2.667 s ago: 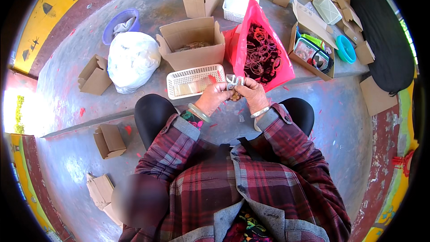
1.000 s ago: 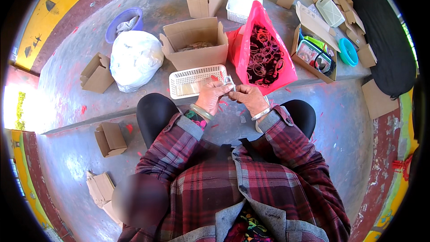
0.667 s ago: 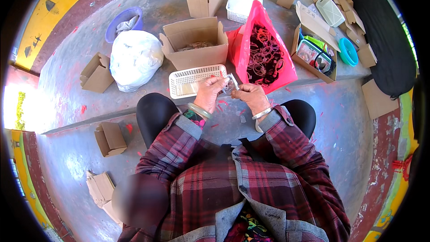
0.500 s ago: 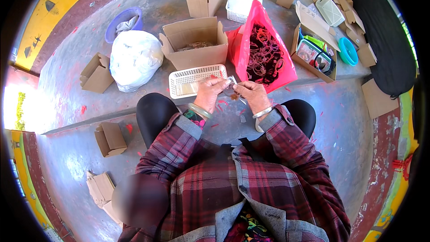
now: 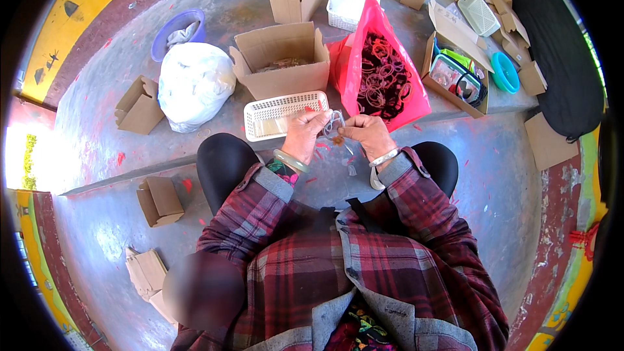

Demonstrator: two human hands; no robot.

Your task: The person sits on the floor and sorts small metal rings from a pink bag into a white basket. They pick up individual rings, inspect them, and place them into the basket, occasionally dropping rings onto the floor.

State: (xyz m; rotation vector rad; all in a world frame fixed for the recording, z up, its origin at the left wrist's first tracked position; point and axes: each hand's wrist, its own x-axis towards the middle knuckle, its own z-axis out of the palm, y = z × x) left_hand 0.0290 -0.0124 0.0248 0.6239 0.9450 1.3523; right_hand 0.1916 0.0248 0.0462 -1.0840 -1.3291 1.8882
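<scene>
Spanning the upper view, a concrete ledge carries the larger things in an arc, probably so that each lies within reach. The pink bag stands right of centre, its mouth spread toward the person, which would leave its dark rings accessible. Left of it, an open box adjoins a white bag. In front of the box lies a basket, nearest the left hand. Both hands are pinched narrow: the left grips a pale loop between them; the right hand pinches its lower right side, presumably to steady it. Below hangs a brown piece, too small to identify.
</scene>
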